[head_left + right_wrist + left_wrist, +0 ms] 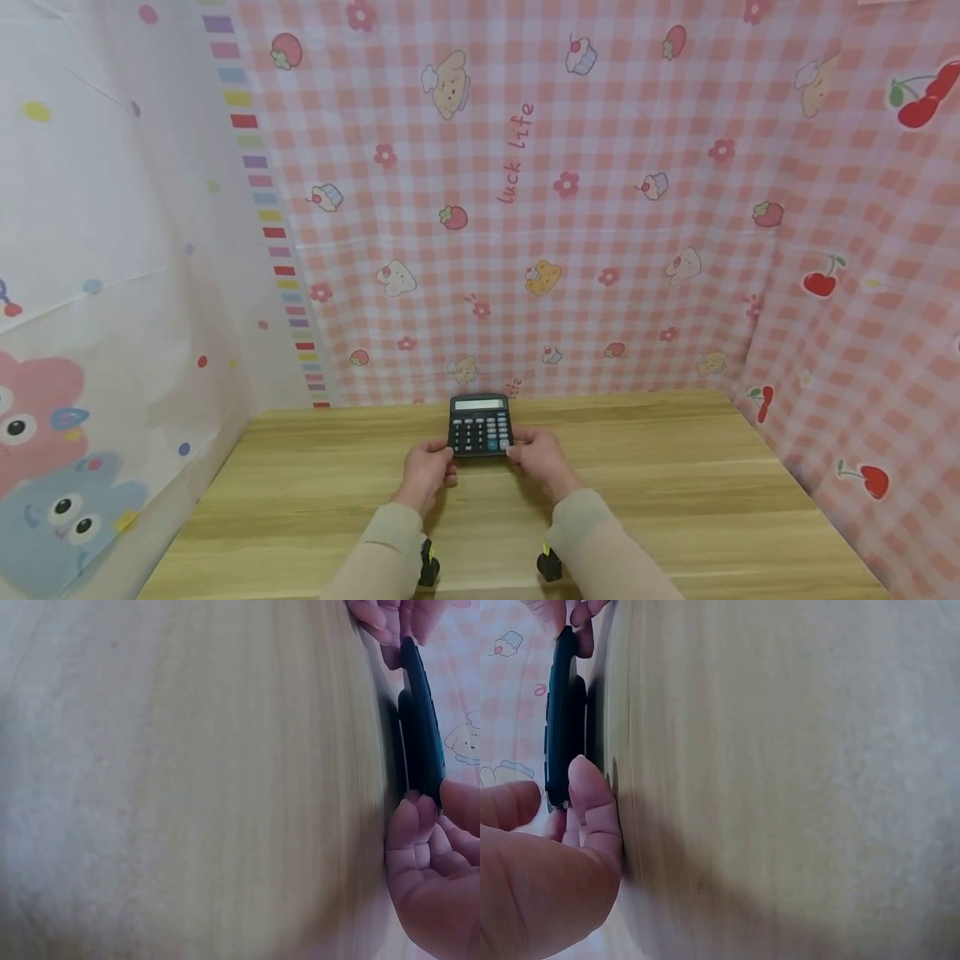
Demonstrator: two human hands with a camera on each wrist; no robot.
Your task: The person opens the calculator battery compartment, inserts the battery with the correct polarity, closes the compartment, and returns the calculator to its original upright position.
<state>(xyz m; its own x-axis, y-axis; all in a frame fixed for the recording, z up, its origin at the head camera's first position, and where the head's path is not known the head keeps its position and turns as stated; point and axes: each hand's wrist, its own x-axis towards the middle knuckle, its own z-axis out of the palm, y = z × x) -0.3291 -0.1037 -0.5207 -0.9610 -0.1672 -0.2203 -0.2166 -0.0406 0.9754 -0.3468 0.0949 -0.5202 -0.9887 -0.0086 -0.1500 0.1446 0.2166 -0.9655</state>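
A black desk calculator (480,426) with a pale display along its top is near the table's back edge, its keys facing up. My left hand (429,472) pinches its lower left corner, and my right hand (543,458) pinches the lower right one. In the left wrist view the calculator (565,724) shows edge-on, with the left thumb on the key side and fingers (592,795) at the underside. The right wrist view likewise shows the calculator's edge (424,724) between thumb and fingers. Its near edge appears slightly above the tabletop, over a dark shadow.
The wood-grain table (645,492) extends to both sides of the hands. Behind it hangs a pink checked cloth (495,250), close to the calculator's far edge. A white printed cloth (135,275) hangs at the left, and more checked cloth (840,350) at the right.
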